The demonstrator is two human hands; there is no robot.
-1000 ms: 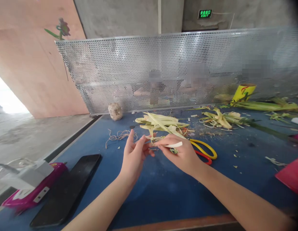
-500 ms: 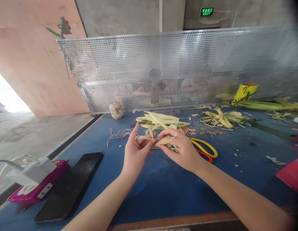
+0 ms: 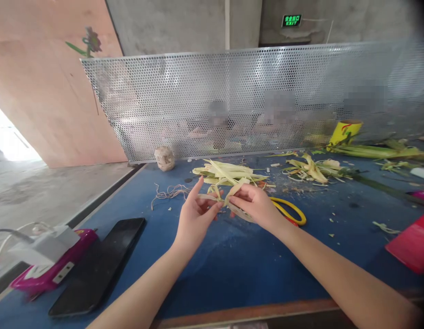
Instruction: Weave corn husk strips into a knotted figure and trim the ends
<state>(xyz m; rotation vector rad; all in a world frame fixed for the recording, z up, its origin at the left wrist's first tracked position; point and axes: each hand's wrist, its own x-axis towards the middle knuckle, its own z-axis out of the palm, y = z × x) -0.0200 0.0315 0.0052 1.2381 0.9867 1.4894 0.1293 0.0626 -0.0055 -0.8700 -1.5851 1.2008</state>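
Above the blue table (image 3: 232, 274), both my hands work on a small bundle of pale yellow leaf strips (image 3: 229, 197). My left hand (image 3: 195, 218) pinches one end of the strips with thumb and fingers, its forefinger raised. My right hand (image 3: 256, 206) pinches the other side, a strip looping under its fingers. Just behind the hands lies a pile of pale leaf strips (image 3: 229, 173). Yellow-and-red scissors (image 3: 290, 211) lie on the table right of my right hand, partly hidden by it.
A black phone (image 3: 98, 265) and a magenta device with a white charger (image 3: 47, 260) lie at the left. String (image 3: 169, 192), a small twine ball (image 3: 164, 158), more leaves (image 3: 315, 169), a yellow cup (image 3: 345, 132), a red object (image 3: 410, 246). People sit behind the perforated metal screen (image 3: 253, 96).
My right hand has moved up and left toward the left hand, turning the strip over; the white strip end that stuck out to the right is now folded upward between the hands.
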